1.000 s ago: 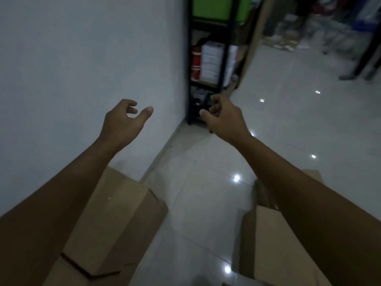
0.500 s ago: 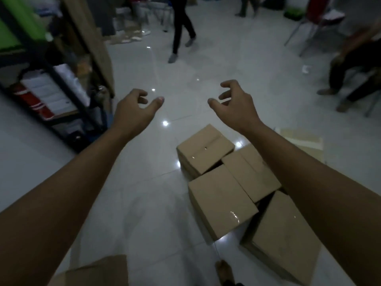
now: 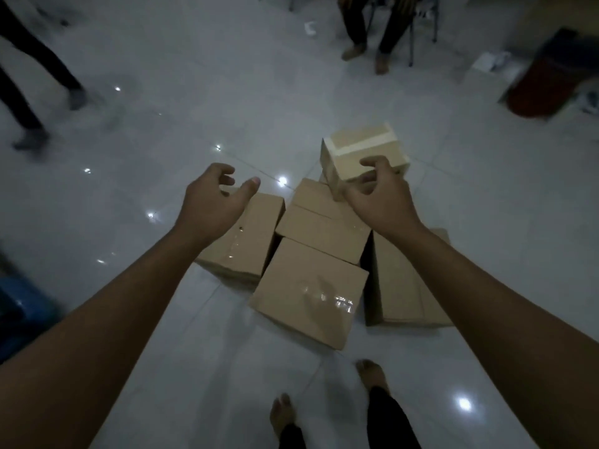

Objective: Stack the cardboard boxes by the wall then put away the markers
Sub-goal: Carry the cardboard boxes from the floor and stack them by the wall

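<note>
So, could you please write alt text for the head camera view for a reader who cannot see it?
Two bare arms reach out over a cluster of cardboard boxes on a glossy tiled floor, left hand and right hand both empty with loosely curled fingers. The wearer's bare feet show below; other people's legs stand at the dim room's edges.

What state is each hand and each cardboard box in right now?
Left hand: empty, fingers loosely curled.
Right hand: empty, fingers loosely curled.
Pale taped box: closed, perched highest.
Nearest box: closed, taped, on floor.
Left box: closed, on floor.
Middle box: closed.
Right box: closed.
</note>
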